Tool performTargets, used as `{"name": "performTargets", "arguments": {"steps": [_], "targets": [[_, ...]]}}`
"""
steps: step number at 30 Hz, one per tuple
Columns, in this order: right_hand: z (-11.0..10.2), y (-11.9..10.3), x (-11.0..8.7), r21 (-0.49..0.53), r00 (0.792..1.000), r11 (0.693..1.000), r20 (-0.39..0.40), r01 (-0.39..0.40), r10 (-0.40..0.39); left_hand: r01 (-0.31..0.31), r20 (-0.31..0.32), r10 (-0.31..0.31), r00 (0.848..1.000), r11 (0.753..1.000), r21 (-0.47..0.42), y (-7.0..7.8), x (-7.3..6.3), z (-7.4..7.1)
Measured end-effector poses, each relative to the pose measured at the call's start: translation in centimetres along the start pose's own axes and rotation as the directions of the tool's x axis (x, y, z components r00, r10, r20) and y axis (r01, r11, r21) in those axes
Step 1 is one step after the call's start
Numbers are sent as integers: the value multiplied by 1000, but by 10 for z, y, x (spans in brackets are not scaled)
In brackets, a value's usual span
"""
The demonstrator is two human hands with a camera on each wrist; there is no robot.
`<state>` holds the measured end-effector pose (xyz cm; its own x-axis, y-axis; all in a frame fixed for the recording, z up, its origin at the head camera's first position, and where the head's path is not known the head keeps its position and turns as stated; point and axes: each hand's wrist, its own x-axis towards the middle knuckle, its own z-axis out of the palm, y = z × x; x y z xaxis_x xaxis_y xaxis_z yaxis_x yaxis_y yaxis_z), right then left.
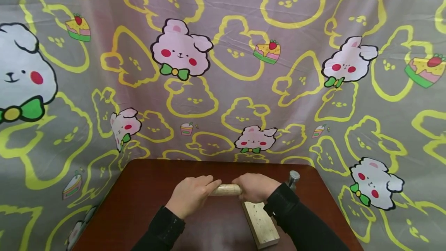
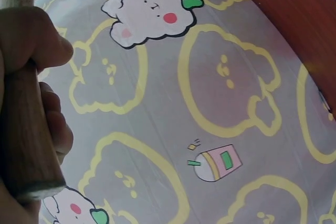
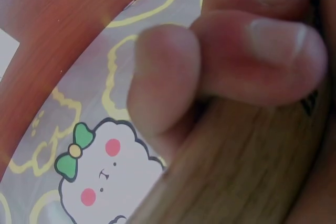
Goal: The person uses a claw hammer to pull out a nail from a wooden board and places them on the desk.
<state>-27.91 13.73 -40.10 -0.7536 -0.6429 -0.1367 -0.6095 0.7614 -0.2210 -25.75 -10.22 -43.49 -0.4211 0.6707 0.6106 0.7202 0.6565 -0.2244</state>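
Both hands grip the wooden handle (image 1: 226, 189) of what looks like a hammer, raised level above the table. My left hand (image 1: 192, 193) curls round the left part, and the handle's butt end (image 2: 39, 182) shows in the left wrist view. Around the right part, my right hand (image 1: 258, 187) holds on, its thumb and fingertips (image 3: 278, 45) wrapped over the wood. A metal hammer head (image 1: 294, 177) shows beyond the right wrist; the stretch joining it to the handle is hidden. Below the right hand lies a pale wooden block (image 1: 260, 226) with small dark marks on top.
A reddish-brown table (image 1: 146, 189) lies beneath the hands. A grey curtain (image 1: 223, 88) with yellow outlines and white cartoon animals hangs behind it and on both sides. The right forearm sleeve (image 1: 306, 220) covers part of the block's right side.
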Motion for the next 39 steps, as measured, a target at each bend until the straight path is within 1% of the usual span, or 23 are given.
{"name": "performTargets", "arguments": {"steps": [6,14,21,24,25,26,28,29,30,31,33,35,36,37,39], "targets": [[2,5,-7,27,1000,1000,-18,4,-3,-13,4,13,1000,999,-31,1,3,-4],[3,10,-10,25,999,999,-28,21,-20,-21,-10,21,1000,998,-62,1,3,-1],[3,12,-12,6,999,1000,-33,25,-25,-24,-66,18,998,995,-96,-1,0,6],[3,13,-12,10,999,1000,-38,25,-25,0,-83,-9,997,993,-116,-3,-3,8],[3,13,-12,16,999,999,-42,29,-29,18,-87,-29,996,992,-127,-4,-4,8],[3,14,-13,28,998,999,-45,34,-33,50,-90,-63,994,989,-141,-6,-6,8],[2,17,-14,78,998,996,-48,48,-44,136,-98,-155,983,975,-176,-9,-11,8],[2,18,-15,112,997,992,-50,58,-53,183,-102,-205,973,964,-195,-11,-13,8],[1,20,-16,150,997,986,-52,67,-60,233,-105,-260,960,948,-215,-13,-15,8],[0,22,-18,191,997,979,-51,72,-63,283,-106,-314,943,930,-235,-14,-18,8],[-2,27,-21,271,996,959,-59,76,-62,363,-107,-402,909,893,-267,-18,-21,7],[-4,31,-24,326,995,942,-82,84,-60,413,-107,-458,883,864,-288,-21,-24,7],[-5,33,-26,349,994,934,-91,83,-54,432,-105,-478,872,853,-295,-22,-25,7],[-6,34,-28,367,993,927,-105,83,-48,446,-102,-492,865,845,-297,-23,-26,7],[-9,36,-31,385,991,919,-132,86,-38,464,-95,-510,855,833,-301,-25,-28,7]]}}
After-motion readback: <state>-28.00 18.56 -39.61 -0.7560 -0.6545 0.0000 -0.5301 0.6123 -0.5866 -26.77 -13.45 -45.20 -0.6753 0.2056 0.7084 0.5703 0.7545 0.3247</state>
